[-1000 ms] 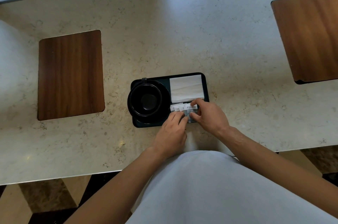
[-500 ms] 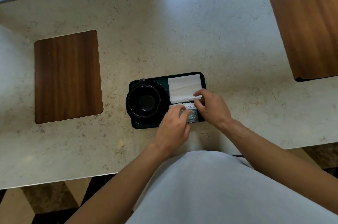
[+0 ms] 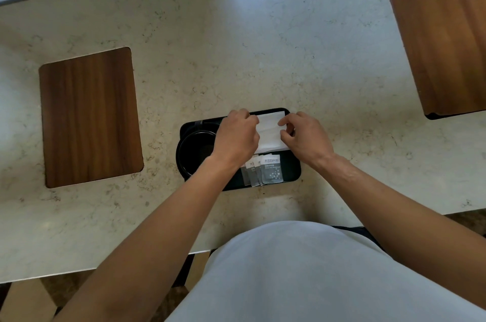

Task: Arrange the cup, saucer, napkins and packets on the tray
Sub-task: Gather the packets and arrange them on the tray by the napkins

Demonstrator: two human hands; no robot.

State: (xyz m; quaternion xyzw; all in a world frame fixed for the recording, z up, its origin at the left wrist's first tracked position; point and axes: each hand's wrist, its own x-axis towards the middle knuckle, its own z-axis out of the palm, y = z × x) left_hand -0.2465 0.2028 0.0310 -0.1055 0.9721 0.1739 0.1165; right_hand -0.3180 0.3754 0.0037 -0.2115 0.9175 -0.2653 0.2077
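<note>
— Where does everything sit?

— The tray (image 3: 293,175) lies on the counter (image 3: 236,45) straight in front of me, near its front edge. On the tray's left part the cup (image 3: 196,150) stands on the saucer (image 3: 181,161). The napkins (image 3: 269,128) lie on the far right part, and the packets (image 3: 265,170) lie fanned just before them.

— And your hands?

— My left hand (image 3: 236,137) is at the napkins' left edge, partly over the cup; my right hand (image 3: 306,137) is at their right edge.

— Anything else?

— One inset board (image 3: 89,116) lies well to the left, another board (image 3: 444,42) far right.
</note>
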